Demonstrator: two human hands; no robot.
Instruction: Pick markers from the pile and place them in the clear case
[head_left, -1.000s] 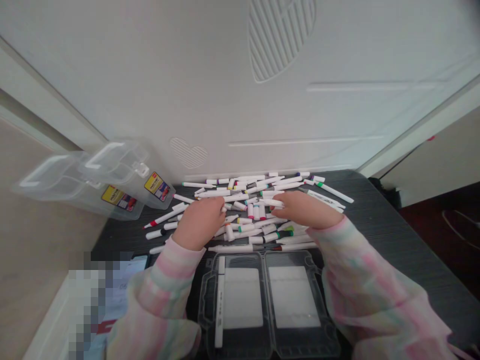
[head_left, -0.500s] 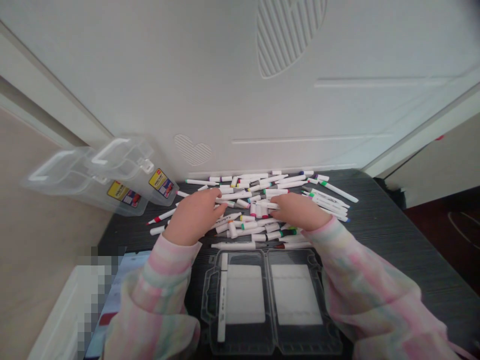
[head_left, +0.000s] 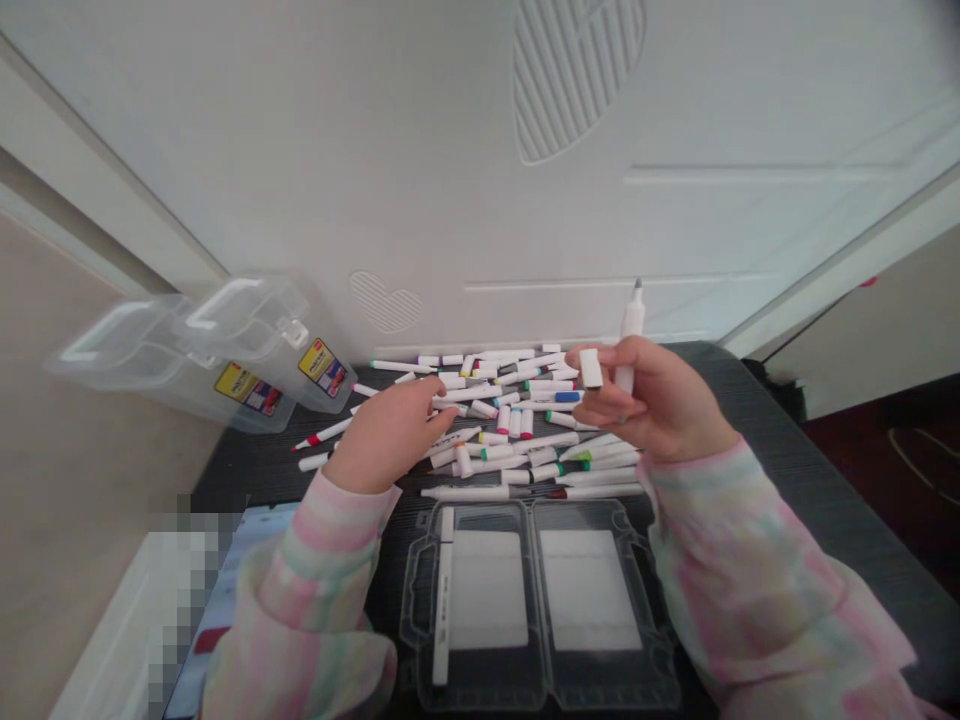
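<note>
My right hand [head_left: 651, 400] is raised above the right side of the marker pile. Its fingers close on an uncapped white marker [head_left: 631, 318], held upright with a dark grey tip pointing up, and on a short white marker cap [head_left: 590, 370]. My left hand [head_left: 390, 432] rests at the left of the pile, thumb and forefinger apart, with no marker visibly gripped; its other fingers are hidden from me. Loose white markers [head_left: 465, 393] and coloured-end caps [head_left: 514, 423] lie scattered between the hands. Nearer me, a clear plastic case [head_left: 537, 600] lies unfolded, with one white marker [head_left: 444, 600] along its left side.
Two translucent cases [head_left: 255, 340] with yellow labels stand at the left, against the white panel [head_left: 450, 180]. A lit screen [head_left: 225, 590], partly pixelated, lies by my left sleeve. The dark tabletop [head_left: 810, 480] extends to the right.
My right hand has risen from the pile, turned over, and now holds an uncapped marker and a cap. Some markers at the right have shifted. My left hand is nearly unmoved.
</note>
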